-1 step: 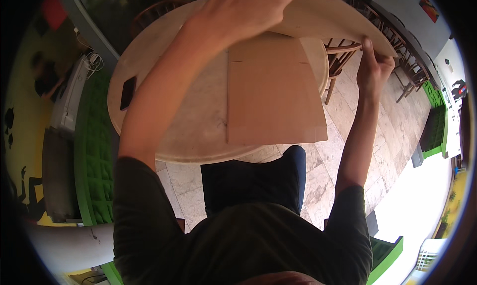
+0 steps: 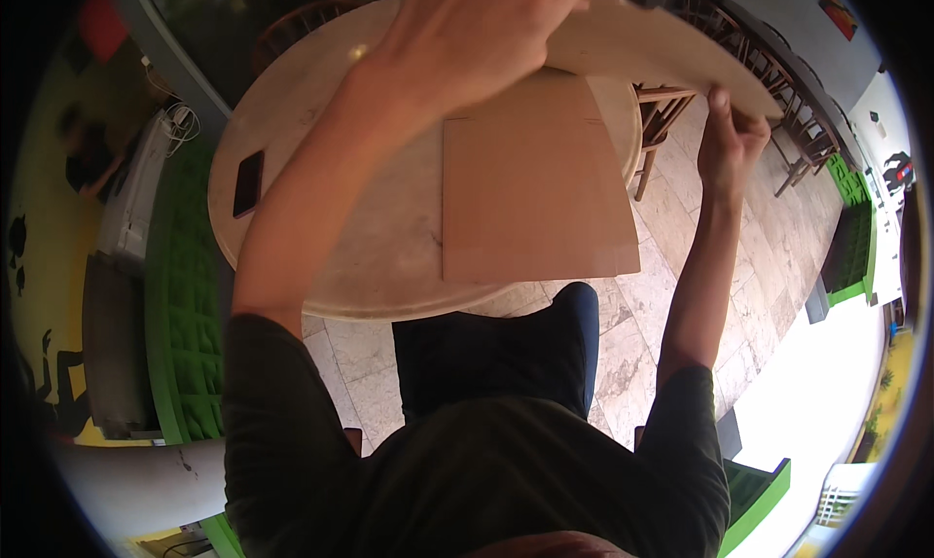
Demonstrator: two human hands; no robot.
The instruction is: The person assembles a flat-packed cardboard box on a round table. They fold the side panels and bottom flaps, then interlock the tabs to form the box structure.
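Observation:
A brown cardboard piece lies with its lower panel (image 2: 540, 193) flat on the round table (image 2: 365, 237), overhanging the right edge. Its far panel (image 2: 647, 47) is raised and bends up toward the right. My right hand (image 2: 732, 144) pinches this raised panel at its right corner, thumb on the near face. At the top of the view, my left hand (image 2: 482, 37) is closed beside the raised panel's left part. The left fingertips are partly hidden and cut off by the picture's edge, so what they hold does not show.
A dark phone (image 2: 249, 183) lies on the table's left side. Wooden chairs (image 2: 662, 130) stand beyond the table at the right. Green latticed furniture (image 2: 190, 305) is at the left, where another person (image 2: 92, 154) is near a white counter. Pale tiles (image 2: 623, 363) cover the floor.
My left hand has shifted slightly, and the raised panel has tilted a little lower on its right side. My right hand keeps its pinch, dropping slightly with the corner.

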